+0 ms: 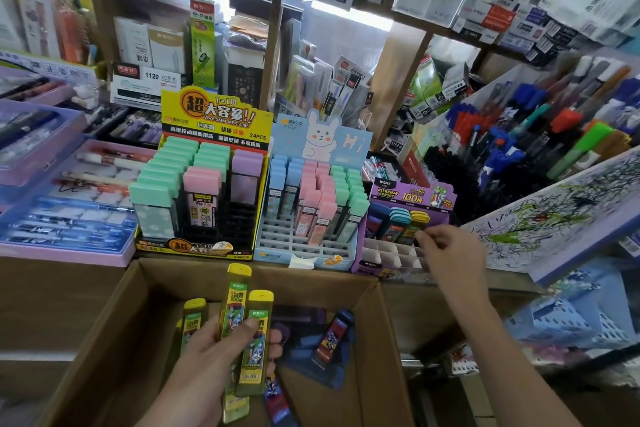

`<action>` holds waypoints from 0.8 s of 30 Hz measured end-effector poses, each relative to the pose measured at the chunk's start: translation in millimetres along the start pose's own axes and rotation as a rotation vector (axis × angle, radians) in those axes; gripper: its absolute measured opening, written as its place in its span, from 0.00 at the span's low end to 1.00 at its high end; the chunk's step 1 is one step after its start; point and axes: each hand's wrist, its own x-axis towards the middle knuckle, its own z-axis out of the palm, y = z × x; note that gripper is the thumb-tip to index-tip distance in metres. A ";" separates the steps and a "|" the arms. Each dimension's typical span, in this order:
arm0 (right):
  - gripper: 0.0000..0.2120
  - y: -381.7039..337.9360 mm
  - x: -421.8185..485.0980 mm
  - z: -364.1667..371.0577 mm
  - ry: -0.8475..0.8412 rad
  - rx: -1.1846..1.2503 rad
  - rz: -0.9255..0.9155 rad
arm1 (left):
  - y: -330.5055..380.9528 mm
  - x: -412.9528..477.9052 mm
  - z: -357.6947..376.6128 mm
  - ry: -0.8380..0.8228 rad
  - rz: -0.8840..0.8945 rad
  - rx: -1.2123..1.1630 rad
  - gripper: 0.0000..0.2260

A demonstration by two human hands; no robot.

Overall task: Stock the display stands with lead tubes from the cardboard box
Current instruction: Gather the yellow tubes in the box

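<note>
My left hand (pixel 221 354) grips a fan of yellow lead tubes (pixel 235 305) above the open cardboard box (pixel 114 329). Dark blue and purple lead tubes (pixel 332 336) lie loose on the box floor. My right hand (pixel 450 253) reaches to the purple display stand (pixel 391 260), fingers curled at a yellow-capped tube (pixel 417 224) standing in its back row beside blue-capped ones. The stand's front white slots hold nothing. Whether the fingers still pinch that tube is unclear.
A yellow display stand (pixel 204 246) holds green, pink and purple lead cases. A light blue rabbit stand (pixel 304 250) holds blue, pink and green tubes. Pen trays sit left, a pen rack and scribbled test pad (pixel 561 218) right. Shelves of stationery rise behind.
</note>
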 end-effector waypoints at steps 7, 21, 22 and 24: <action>0.03 -24.0 -30.0 -11.3 0.035 0.226 -0.032 | -2.5 1.2 -0.6 -0.057 0.014 0.000 0.15; 0.08 -112.9 -118.2 41.6 -0.846 0.666 0.156 | -2.7 -1.3 -1.7 -0.084 0.035 0.055 0.15; 0.08 -114.7 -119.6 42.8 -0.851 0.677 0.157 | -2.6 -1.5 -1.4 -0.087 0.032 0.059 0.15; 0.08 -116.8 -120.9 43.5 -0.844 0.706 0.177 | -3.2 -1.5 -0.4 -0.078 0.021 0.052 0.16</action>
